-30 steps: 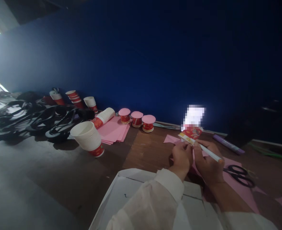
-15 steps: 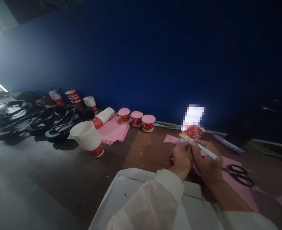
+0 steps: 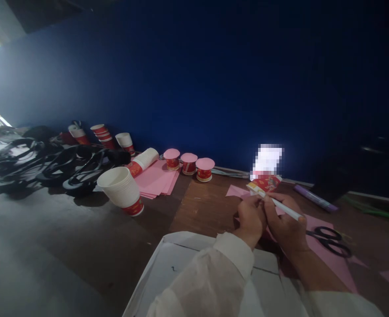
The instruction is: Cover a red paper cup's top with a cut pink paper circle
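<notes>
My right hand [image 3: 287, 220] is closed round a slim white pen [image 3: 285, 209] with an orange end, its other end reaching toward a red patterned paper cup [image 3: 267, 182]. The cup lies on its side just beyond my fingertips. My left hand [image 3: 251, 215] is closed beside the right one, fingertips together below the cup; what they pinch is hidden. Pink paper [image 3: 329, 259] lies under and right of my hands, with black-handled scissors [image 3: 333, 241] on it. A pink paper scrap [image 3: 235, 191] pokes out left of the cup.
Three short red cups with pink discs [image 3: 189, 163] stand along the wall. Further left are pink sheets [image 3: 154, 178], stacked paper cups [image 3: 120, 189] and black straps [image 3: 82, 169]. A purple marker [image 3: 315, 198] lies right, a white box [image 3: 181, 255] in front.
The pen and the red cup have shifted very slightly. Both hands keep nearly the same place and grip.
</notes>
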Motion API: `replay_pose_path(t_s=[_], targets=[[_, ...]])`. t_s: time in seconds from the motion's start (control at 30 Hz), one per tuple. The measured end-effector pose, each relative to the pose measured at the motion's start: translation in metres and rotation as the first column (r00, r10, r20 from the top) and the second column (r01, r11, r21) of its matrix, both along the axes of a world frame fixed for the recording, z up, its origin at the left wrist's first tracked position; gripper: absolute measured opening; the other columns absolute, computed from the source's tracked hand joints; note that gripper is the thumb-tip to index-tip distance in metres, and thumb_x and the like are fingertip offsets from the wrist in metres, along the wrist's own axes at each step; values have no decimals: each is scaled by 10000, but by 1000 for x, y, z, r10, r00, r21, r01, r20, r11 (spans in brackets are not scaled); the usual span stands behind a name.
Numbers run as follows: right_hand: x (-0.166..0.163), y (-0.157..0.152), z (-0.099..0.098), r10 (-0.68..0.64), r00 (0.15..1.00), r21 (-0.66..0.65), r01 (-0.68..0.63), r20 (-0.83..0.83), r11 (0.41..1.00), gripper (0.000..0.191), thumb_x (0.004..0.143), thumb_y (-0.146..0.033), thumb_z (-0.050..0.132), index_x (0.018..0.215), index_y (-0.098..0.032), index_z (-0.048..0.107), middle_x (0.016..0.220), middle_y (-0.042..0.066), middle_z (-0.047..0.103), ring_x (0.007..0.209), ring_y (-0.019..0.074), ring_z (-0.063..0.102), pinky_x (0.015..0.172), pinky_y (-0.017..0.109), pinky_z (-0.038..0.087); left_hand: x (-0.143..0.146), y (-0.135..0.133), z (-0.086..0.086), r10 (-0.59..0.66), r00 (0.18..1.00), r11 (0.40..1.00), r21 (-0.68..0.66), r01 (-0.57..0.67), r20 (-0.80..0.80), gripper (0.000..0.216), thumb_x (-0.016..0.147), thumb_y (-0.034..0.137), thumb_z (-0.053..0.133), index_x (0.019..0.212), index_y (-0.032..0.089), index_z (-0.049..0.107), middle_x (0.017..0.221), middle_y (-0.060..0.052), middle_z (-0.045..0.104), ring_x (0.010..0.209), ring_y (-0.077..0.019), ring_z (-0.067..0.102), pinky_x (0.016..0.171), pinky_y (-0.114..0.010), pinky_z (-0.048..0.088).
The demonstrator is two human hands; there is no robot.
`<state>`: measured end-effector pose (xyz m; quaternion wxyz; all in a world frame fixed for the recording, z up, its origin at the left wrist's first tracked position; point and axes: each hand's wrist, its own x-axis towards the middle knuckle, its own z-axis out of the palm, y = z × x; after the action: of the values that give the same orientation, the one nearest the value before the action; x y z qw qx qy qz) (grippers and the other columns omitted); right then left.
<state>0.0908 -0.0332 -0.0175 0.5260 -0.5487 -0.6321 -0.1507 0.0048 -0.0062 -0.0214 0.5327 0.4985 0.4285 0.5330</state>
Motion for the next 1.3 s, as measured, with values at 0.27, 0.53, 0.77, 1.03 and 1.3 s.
replay_pose_path(t_s=[0.27,0.53,0.77,1.03,1.3], targets=[[0,-1,1,-76,989,-31,73,-128,997,235,946,-397,606,935,-191,719,895,101,751,828,251,705,781,400,547,1,2,6,19,962,992,-122,15,271,208,805,139,574,607,174,629,630,7,597,643,-137,556,701,-256,489],[3,2,-4,4,1000,-5,-4,-28,1000,184,939,-351,621,921,-192,712,871,85,748,800,237,699,776,383,540,-3,1,8,38,996,999,-41,-35,87,252,810,109,566,571,182,598,611,25,550,678,-141,504,700,-253,442],[4,3,-4,-31,1000,35,31,2,999,171,939,-326,626,891,-183,708,825,82,740,758,236,692,742,375,530,-6,-4,20,29,975,994,-112,-4,218,219,796,114,575,590,179,611,637,4,580,686,-149,546,713,-259,482],[3,4,-5,-34,999,26,34,2,999,155,935,-310,628,885,-183,702,822,77,738,748,225,691,726,355,527,-4,-5,19,38,930,986,-164,24,365,183,774,166,609,591,172,609,590,12,530,631,-138,521,709,-262,501],[1,4,-2,-31,1000,30,31,-3,999,161,930,-316,630,870,-185,700,810,79,737,745,226,688,725,353,524,-2,-3,14,30,909,988,-153,37,416,170,752,153,619,584,173,616,590,14,544,612,-138,522,714,-285,509]])
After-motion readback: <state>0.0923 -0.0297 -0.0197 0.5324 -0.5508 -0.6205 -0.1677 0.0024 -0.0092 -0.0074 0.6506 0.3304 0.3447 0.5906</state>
